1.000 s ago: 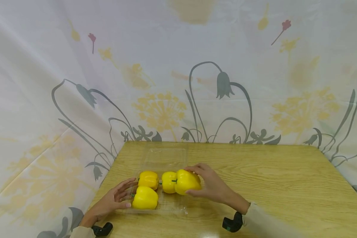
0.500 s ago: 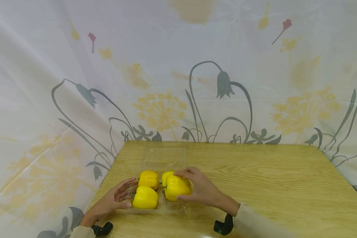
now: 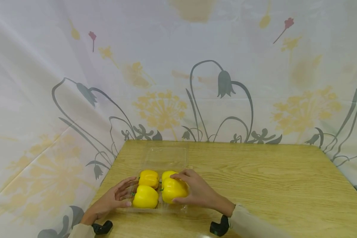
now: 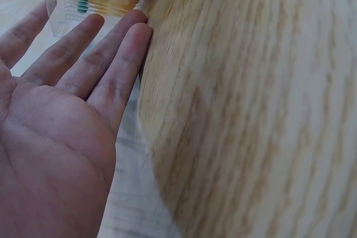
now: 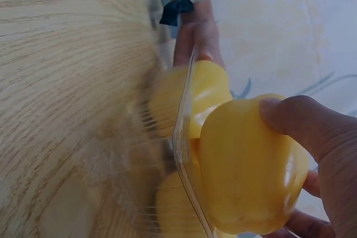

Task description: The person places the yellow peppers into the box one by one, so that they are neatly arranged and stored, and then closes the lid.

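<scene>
A yellow bell pepper [image 3: 174, 191] is held in my right hand [image 3: 197, 191], thumb on the near side and fingers on the far side. It sits over the front right part of a clear plastic clamshell box [image 3: 154, 210]; the right wrist view shows it beside the box's rim [image 5: 179, 146]. Inside the box lie a back left pepper [image 3: 148, 179], a front left pepper [image 3: 145, 197] and a back right pepper [image 3: 168, 174], partly hidden behind the held one. My left hand [image 3: 114, 198] rests at the box's left side, fingers extended, fingertips by the ribbed wall [image 4: 106, 4].
The box's transparent lid [image 3: 166, 157] is folded back behind it on the wooden table [image 3: 256, 178]. A flower-printed cloth [image 3: 166, 66] hangs behind the table and along its left. Black wrist devices [image 3: 219, 226] are on both arms.
My right hand has carried the pepper left and slightly toward me, from beyond the box's right edge to over its front right part. My left hand has stayed in place.
</scene>
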